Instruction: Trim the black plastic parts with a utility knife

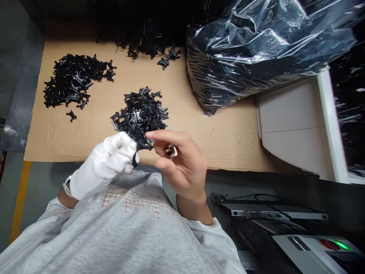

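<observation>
Cardboard (199, 125): laid flat across the bench; every loose pile is carried on it.
Bag (256, 53): clear film, filled with black parts, rested on the far right of the cardboard against a white bin (291, 125).
Left pile (71, 80): spread well apart from the hands.
Middle pile (139, 112): set just beyond the hands.
Left hand (105, 163): gloved in white, closed narrowly on the near end of the part.
Right hand (182, 163): bare, fingers half curled, index tip laid on the part; a firm pinch cannot be confirmed. A small shiny item is seen at the fingers; it cannot be identified.
Part (142, 144): small, black, held between both hands above the near edge of the cardboard.
Handling note: the part is best kept low over the cardboard and supported at both ends, so that a slip is caught by the sheet.
</observation>
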A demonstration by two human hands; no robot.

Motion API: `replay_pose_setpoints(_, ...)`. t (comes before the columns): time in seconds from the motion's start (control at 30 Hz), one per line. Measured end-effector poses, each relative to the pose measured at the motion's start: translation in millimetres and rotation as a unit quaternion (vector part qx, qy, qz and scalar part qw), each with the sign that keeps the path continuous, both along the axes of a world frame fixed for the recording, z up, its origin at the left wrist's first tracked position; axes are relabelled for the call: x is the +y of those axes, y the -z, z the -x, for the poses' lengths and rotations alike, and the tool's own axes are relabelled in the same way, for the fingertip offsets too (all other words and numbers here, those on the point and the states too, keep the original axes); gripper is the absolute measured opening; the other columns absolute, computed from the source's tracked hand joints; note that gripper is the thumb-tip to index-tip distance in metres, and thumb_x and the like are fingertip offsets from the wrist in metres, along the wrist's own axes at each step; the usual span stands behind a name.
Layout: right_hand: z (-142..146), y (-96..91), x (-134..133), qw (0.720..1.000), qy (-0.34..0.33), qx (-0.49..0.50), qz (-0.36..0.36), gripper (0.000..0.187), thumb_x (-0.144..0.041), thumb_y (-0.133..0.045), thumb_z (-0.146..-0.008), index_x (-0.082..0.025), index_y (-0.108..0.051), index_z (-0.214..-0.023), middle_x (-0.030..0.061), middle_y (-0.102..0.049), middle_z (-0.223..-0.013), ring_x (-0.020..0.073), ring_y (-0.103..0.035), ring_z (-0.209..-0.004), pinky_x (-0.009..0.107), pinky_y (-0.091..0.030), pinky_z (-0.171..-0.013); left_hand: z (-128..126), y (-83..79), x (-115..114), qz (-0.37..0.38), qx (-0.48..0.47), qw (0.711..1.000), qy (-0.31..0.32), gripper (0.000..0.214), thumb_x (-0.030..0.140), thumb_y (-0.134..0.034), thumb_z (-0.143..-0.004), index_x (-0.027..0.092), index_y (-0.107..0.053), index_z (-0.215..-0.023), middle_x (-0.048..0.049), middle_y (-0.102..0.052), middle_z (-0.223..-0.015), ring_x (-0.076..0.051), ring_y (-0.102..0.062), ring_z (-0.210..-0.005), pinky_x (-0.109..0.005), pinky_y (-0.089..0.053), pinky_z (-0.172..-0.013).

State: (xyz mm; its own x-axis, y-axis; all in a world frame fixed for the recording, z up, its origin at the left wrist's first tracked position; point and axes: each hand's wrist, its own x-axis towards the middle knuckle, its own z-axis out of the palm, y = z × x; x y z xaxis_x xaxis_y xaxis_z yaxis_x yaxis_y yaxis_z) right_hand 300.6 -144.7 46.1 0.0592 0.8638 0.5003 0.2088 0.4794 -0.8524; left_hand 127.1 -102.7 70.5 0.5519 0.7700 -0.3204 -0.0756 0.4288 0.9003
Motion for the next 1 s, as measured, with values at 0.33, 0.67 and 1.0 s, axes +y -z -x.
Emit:
replay_pose_setpoints(0.33, 2, 5.8, 23, 0.982, 0.013, 0.052, 0.181, 0.01, -0.025, -0.07, -0.091, -0.021, -0.066, -0.083, -0.0046, -0.064, -0.069, 0.0066, -0.049, -0.052, 0.02, -0.036, -0.045, -8, 23.0, 14, -0.161, 0.113, 0.98, -0.031, 0.017, 0.034, -0.058, -0.087, 0.021, -0.053, -0.076, 0.0034, -0.054, -0.069, -0.01, -0.05, -0.062, -0.024, -0.047, -0.063)
replay_pose_setpoints(0.67, -21, 39.7, 78, 0.942, 0.138, -0.174, 0.253, 0.01, -0.025, -0.065, -0.087, -0.021, -0.064, -0.079, 0.0005, -0.068, -0.071, 0.0152, -0.054, -0.06, 0.03, -0.041, -0.063, 105, 74.2, 90, -0.231, 0.637, 0.712, -0.186, 0.047, 0.044, -0.065, -0.086, 0.018, -0.065, -0.126, -0.0111, -0.07, -0.102, -0.032, -0.065, -0.104, -0.043, -0.047, -0.094)
replay_pose_setpoints(1.0, -19, 35.2, 61, 0.95, 0.183, -0.194, 0.161, 0.015, -0.034, -0.061, -0.094, -0.02, -0.068, -0.091, 0.0059, -0.066, -0.089, 0.0189, -0.061, -0.075, 0.035, -0.049, -0.073, 98, 59.1, 85, -0.218, 0.597, 0.758, -0.145, 0.022, 0.035, -0.074, -0.076, 0.022, -0.056, -0.071, -0.0024, -0.069, -0.078, -0.021, -0.061, -0.075, -0.033, -0.045, -0.074)
